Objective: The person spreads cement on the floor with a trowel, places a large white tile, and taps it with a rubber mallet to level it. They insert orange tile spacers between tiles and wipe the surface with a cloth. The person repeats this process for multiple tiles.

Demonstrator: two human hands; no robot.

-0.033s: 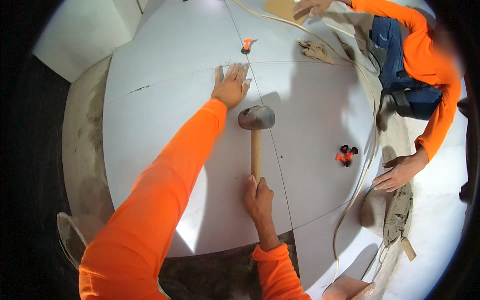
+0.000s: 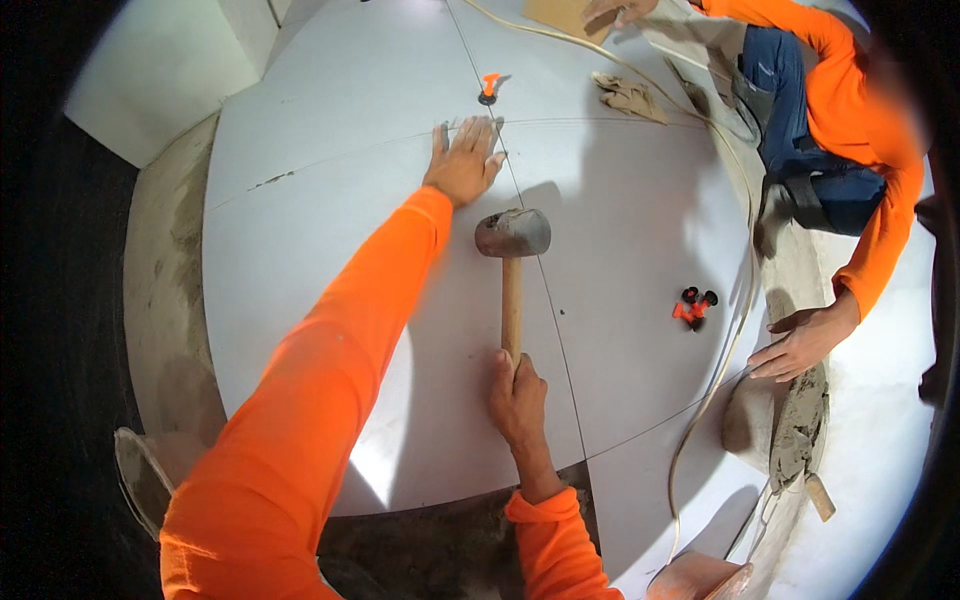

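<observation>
My right hand (image 2: 518, 400) is wrapped round the wooden handle of a rubber mallet (image 2: 513, 233), whose dark grey head points away from me over the floor tiles. Fingers spread, my left hand (image 2: 464, 165) lies flat on a large pale floor tile (image 2: 300, 260), close to where the joints cross. Just beyond its fingertips, an orange tile-levelling clip (image 2: 489, 88) with a black base stands on the joint. Several more orange and black levelling clips (image 2: 694, 309) lie loose in a small heap on the tile to the right.
At the right a co-worker (image 2: 835, 110) in orange sleeves kneels, one hand on a tile edge. A pale cable (image 2: 748, 240) snakes across the tiles. A work glove (image 2: 630, 98), a mortar-covered trowel (image 2: 800, 430) and buckets (image 2: 145, 480) lie around. Bare floor (image 2: 430, 550) shows near me.
My left hand has slid very slightly farther forward on the tile. The mallet and my right hand hold almost the same place.
</observation>
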